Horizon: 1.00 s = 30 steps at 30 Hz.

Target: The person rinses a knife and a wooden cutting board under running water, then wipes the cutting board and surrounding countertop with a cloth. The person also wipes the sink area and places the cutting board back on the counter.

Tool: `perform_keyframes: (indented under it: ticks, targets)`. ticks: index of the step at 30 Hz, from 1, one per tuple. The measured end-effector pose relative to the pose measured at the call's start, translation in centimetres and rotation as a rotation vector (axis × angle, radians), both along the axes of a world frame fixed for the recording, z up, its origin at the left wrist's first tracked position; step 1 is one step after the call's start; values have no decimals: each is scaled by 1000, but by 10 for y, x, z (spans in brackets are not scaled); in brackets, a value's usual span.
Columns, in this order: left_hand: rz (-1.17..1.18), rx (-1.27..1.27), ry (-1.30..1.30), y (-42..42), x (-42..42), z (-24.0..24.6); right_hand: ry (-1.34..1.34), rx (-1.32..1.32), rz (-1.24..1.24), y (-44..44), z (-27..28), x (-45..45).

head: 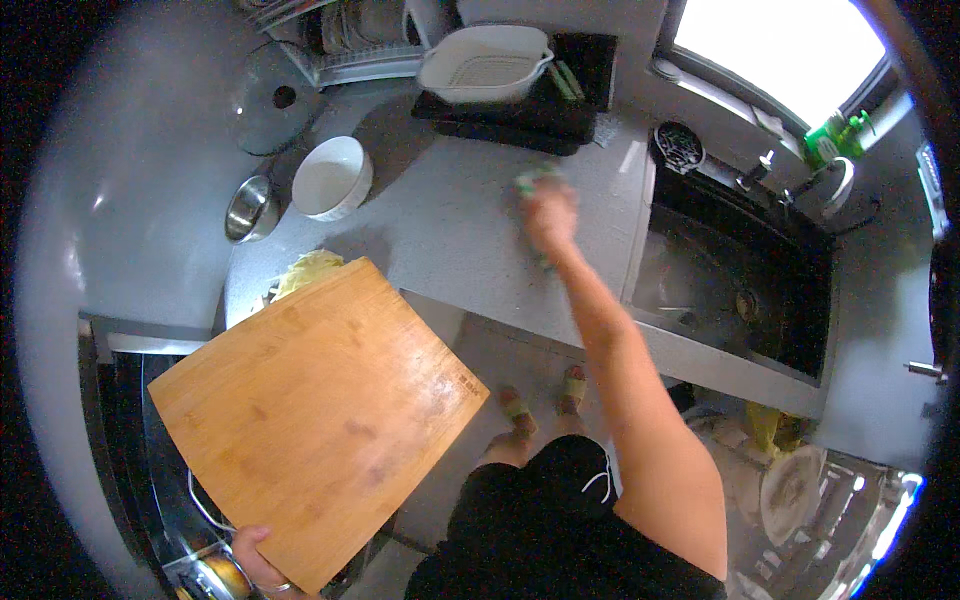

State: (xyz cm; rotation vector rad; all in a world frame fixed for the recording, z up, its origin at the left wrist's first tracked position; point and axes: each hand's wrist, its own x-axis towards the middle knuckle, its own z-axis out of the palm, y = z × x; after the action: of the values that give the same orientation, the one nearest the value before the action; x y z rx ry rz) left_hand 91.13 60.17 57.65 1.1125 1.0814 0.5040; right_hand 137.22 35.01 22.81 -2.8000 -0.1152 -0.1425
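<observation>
My left hand grips a wooden cutting board by its near corner, thumb on top. The board is tilted up off the counter and hides part of what lies behind it. With my right arm stretched forward, my right hand presses a green and white cloth onto the grey countertop; hand and cloth are blurred. Shredded pale green vegetable, perhaps cabbage, shows past the board's far edge.
A white bowl, a steel bowl and a glass lid stand at the left. Behind, a white colander basket rests on a black appliance. To the right are a dark sink, a faucet and green bottles.
</observation>
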Motion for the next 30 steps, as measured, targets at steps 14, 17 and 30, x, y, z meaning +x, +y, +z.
perform_keyframes:
  ticks: [14, 17, 30]
  targets:
    - [-264, -89, -131, -5, 37, -3, -305, 12, -12, -50, 52, -108]
    - [-280, -87, -116, -6, 42, -1, -67, 143, 284, 0, 28, -147]
    - [-412, -131, 7, 15, 66, 19, -214, 225, -72, -68, 51, -220]
